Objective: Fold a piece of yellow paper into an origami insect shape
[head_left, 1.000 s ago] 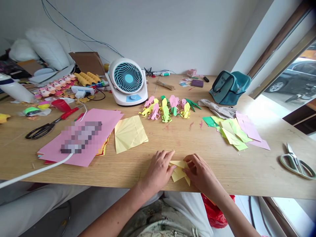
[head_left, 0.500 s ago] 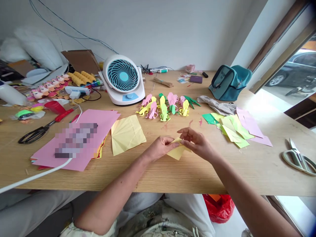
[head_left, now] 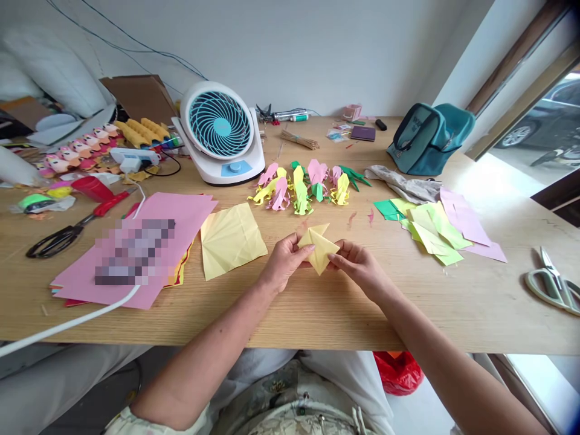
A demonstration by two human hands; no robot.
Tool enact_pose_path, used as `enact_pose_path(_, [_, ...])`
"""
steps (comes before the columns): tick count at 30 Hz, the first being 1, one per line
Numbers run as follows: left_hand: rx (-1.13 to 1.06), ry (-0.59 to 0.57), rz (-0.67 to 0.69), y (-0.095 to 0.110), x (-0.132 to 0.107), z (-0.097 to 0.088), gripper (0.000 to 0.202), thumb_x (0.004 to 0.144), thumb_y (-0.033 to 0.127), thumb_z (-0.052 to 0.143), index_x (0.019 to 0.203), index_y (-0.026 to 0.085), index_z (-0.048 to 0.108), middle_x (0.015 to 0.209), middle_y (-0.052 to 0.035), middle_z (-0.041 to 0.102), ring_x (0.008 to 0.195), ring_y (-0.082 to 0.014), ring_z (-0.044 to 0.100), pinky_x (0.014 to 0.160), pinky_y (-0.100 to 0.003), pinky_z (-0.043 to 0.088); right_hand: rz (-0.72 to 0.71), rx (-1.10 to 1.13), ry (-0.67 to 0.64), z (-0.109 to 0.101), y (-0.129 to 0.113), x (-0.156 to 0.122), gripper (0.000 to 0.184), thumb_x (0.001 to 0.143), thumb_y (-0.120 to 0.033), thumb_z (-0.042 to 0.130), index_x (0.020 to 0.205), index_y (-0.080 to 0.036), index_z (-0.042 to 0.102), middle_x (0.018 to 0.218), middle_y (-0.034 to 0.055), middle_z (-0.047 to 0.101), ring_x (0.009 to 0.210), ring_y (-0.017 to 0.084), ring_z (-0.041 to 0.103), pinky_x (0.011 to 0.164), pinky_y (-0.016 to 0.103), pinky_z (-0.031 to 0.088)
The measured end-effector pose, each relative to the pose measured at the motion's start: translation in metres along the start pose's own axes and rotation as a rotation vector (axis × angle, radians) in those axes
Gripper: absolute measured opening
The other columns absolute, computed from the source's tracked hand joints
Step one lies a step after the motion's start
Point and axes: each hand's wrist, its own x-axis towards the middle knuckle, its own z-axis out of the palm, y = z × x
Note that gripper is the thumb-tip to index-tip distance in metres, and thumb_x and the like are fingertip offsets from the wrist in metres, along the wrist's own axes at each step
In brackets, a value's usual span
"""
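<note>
A small folded piece of yellow paper (head_left: pixel 319 249), with several pointed flaps, is held just above the table between both hands. My left hand (head_left: pixel 286 260) pinches its left side, thumb on top. At its lower right corner, my right hand (head_left: pixel 357 266) grips with thumb and fingers. A creased yellow square sheet (head_left: pixel 233 240) lies flat to the left of my hands. Beyond them stands a cluster of folded paper figures (head_left: pixel 299 190) in pink, yellow and green.
A white fan (head_left: pixel 222 133) stands behind the pink paper stack (head_left: pixel 181 211). Coloured paper scraps (head_left: pixel 435 232) and scissors (head_left: pixel 550 281) lie to the right, below a teal bag (head_left: pixel 428 139). Red-handled scissors (head_left: pixel 77 229) lie left. A red plastic bag (head_left: pixel 399 373) sits under the table edge.
The folded paper has been raised and turned, and its pointed flaps now face me. My right hand has moved from above the paper to its right side.
</note>
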Motion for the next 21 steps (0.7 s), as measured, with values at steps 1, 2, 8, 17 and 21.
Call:
enact_pose_path(1, [0.019, -0.007, -0.01, 0.0, 0.0, -0.001, 0.048, 0.064, 0.04, 0.082, 0.098, 0.013, 0.062, 0.091, -0.0031, 0.069, 0.081, -0.0152, 0.064, 0.07, -0.028, 0.057, -0.008, -0.004, 0.015, -0.002, 0.001, 0.001, 0.044, 0.073, -0.059, 0.073, 0.082, -0.02, 0.055, 0.071, -0.0012, 0.062, 0.065, 0.012, 0.057, 0.065, 0.027, 0.048])
enact_pose_path(2, [0.042, -0.016, -0.018, 0.0, 0.0, -0.002, 0.048, 0.064, 0.04, 0.083, 0.098, 0.012, 0.062, 0.092, -0.0036, 0.069, 0.081, -0.0154, 0.064, 0.069, -0.027, 0.056, -0.019, -0.009, 0.026, -0.004, 0.003, 0.001, 0.044, 0.074, -0.059, 0.073, 0.081, -0.021, 0.054, 0.07, -0.002, 0.06, 0.064, 0.012, 0.055, 0.063, 0.026, 0.046])
enact_pose_path(8, [0.117, -0.026, 0.022, -0.001, 0.001, -0.005, 0.048, 0.063, 0.043, 0.083, 0.094, 0.013, 0.061, 0.09, -0.0027, 0.068, 0.078, -0.0135, 0.061, 0.063, -0.022, 0.051, -0.084, -0.113, 0.04, -0.009, 0.007, 0.002, 0.035, 0.079, -0.05, 0.072, 0.078, -0.02, 0.053, 0.065, -0.0041, 0.051, 0.06, 0.011, 0.045, 0.055, 0.024, 0.034])
enact_pose_path(17, [0.036, -0.072, -0.021, -0.002, 0.0, -0.007, 0.054, 0.058, 0.047, 0.087, 0.093, 0.013, 0.061, 0.085, -0.0015, 0.067, 0.078, -0.0137, 0.062, 0.072, -0.026, 0.053, -0.164, -0.292, -0.062, -0.01, 0.004, -0.005, 0.024, 0.091, -0.044, 0.062, 0.092, -0.019, 0.059, 0.074, -0.0002, 0.058, 0.069, 0.014, 0.053, 0.063, 0.027, 0.041])
enact_pose_path(21, [-0.018, -0.05, -0.082, 0.0, 0.001, -0.01, 0.061, 0.057, 0.045, 0.089, 0.101, 0.017, 0.058, 0.089, -0.0018, 0.068, 0.076, -0.0136, 0.063, 0.066, -0.025, 0.053, -0.221, -0.274, -0.133, -0.008, -0.003, -0.01, 0.024, 0.097, -0.044, 0.052, 0.099, -0.021, 0.059, 0.079, 0.0021, 0.062, 0.072, 0.016, 0.06, 0.068, 0.03, 0.048])
